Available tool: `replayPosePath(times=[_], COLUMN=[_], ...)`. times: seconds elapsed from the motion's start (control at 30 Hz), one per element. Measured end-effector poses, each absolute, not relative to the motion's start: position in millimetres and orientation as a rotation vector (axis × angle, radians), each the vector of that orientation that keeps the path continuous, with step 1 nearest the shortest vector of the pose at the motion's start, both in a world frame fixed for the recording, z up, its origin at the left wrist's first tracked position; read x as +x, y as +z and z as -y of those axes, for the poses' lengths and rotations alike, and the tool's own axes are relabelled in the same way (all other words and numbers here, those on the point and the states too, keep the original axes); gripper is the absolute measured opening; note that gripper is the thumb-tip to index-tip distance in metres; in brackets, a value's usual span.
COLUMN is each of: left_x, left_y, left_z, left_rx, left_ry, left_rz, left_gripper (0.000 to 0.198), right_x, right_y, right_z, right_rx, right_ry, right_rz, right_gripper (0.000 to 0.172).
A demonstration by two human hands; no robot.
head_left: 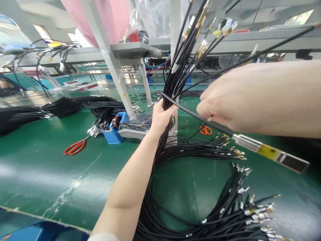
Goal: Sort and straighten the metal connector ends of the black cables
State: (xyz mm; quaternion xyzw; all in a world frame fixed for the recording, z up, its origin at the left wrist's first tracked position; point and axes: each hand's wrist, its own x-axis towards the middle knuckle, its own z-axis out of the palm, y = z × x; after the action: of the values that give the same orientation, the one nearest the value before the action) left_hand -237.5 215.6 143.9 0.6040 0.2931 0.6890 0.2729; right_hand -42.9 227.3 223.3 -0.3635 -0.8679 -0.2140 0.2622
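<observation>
My left hand [162, 115] is wrapped round an upright bundle of black cables [171, 82], whose metal-tipped ends fan out above it. My right hand [218, 102] is closed at a single black cable [188, 110] that slants down to the right from the bundle; the fingertips are mostly hidden. This cable ends close to the camera in a silver connector with a yellow and black end [271, 153]. Another long cable [271, 50] runs from the bundle up to the right, behind my right hand. Below, the bundle curves down onto the green table [82, 180].
More cables with tipped ends lie at the lower right [225, 207] and mid-right [198, 150]. Red-handled scissors [75, 147] and orange-handled scissors [206, 130] rest on the table. A blue tape dispenser [114, 135] stands by a white shelf post [112, 63]. Further cable bundles [100, 103] lie at the left.
</observation>
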Motion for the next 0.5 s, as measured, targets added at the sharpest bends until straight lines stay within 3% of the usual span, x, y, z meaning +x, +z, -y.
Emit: replayPosePath(times=[0.1, 0.27, 0.37, 0.5], left_x=[-237, -226, -206, -168], left_y=[142, 140, 137, 115], left_z=[-217, -217, -211, -201], left_rx=[1.661, 1.863, 2.190, 2.620], left_ry=[1.825, 1.741, 1.534, 0.956], left_rz=[-0.821, -1.014, -1.139, -1.301], left_gripper=[0.010, 0.006, 0.005, 0.008], right_x=[-24, -2, 18, 34], right_y=[225, 173, 101, 18], right_z=[-207, -183, -170, -135], right_rx=[-1.017, -1.222, -1.162, -1.087], right_ry=[-0.559, -0.656, -0.618, -0.353], right_rz=[2.631, 2.911, 2.847, 2.765], right_gripper=[0.068, 0.014, 0.021, 0.029])
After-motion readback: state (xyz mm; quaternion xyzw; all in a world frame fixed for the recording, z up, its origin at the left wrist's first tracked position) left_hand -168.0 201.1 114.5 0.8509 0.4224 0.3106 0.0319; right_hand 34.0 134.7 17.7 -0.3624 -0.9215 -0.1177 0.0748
